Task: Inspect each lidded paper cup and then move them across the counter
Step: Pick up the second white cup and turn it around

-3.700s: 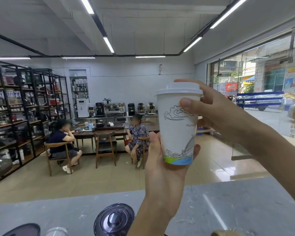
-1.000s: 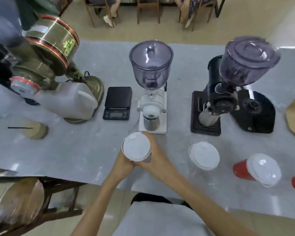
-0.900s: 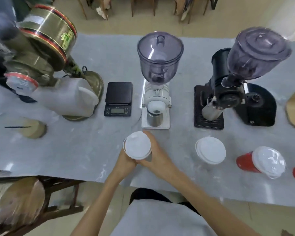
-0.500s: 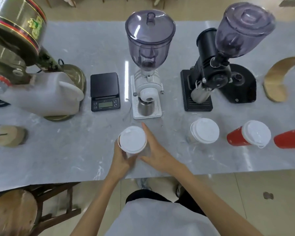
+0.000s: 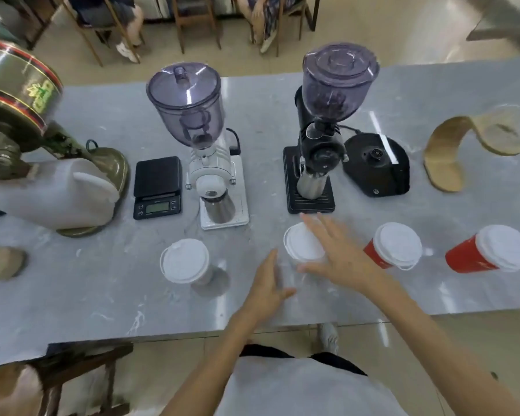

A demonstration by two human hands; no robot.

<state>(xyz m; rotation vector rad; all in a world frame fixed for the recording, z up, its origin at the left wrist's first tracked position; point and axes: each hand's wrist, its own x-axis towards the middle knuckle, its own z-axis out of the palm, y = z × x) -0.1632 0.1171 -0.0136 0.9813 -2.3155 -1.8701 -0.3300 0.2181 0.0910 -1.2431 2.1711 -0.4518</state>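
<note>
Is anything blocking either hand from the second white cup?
Nothing visible does. The right hand hangs spread right over the second white cup, and the left hand is beside it over bare counter. The first white cup stands clear to the left.

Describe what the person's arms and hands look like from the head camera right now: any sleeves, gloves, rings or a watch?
Both forearms are bare as far as the frame shows, with no sleeves reaching them. The left hand and right hand wear no gloves, and no ring, watch or bracelet is visible, though motion blur softens the fingers. Below them are a light grey-white top and dark trousers.
</note>
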